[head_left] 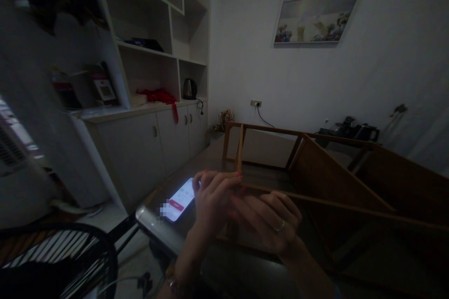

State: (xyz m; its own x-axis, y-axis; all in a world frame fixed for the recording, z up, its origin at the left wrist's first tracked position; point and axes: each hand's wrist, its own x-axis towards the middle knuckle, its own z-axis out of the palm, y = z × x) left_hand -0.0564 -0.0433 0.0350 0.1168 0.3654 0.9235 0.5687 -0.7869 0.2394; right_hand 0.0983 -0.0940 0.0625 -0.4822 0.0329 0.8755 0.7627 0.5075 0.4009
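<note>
Both hands meet at the near left corner of a brown wooden shelf frame (275, 128), which lies on its side on the table. My left hand (215, 196) is closed, its fingers bent over beside the frame's corner. Close against it, my right hand (275, 219), with a ring on one finger, has its fingers drawn together. The fingertips are dim and blurred, so whatever lies between them is hidden. Left of my left hand, a phone (180, 201) with a lit screen rests on the table (199, 163), partly behind the fingers.
A black slatted chair (59, 252) stands at the lower left. Along the left wall is a white cabinet (135, 149) with a kettle (190, 88) and red cloth (159, 96). Black appliances (365, 131) sit behind the frame. A cord runs from the wall socket (256, 103).
</note>
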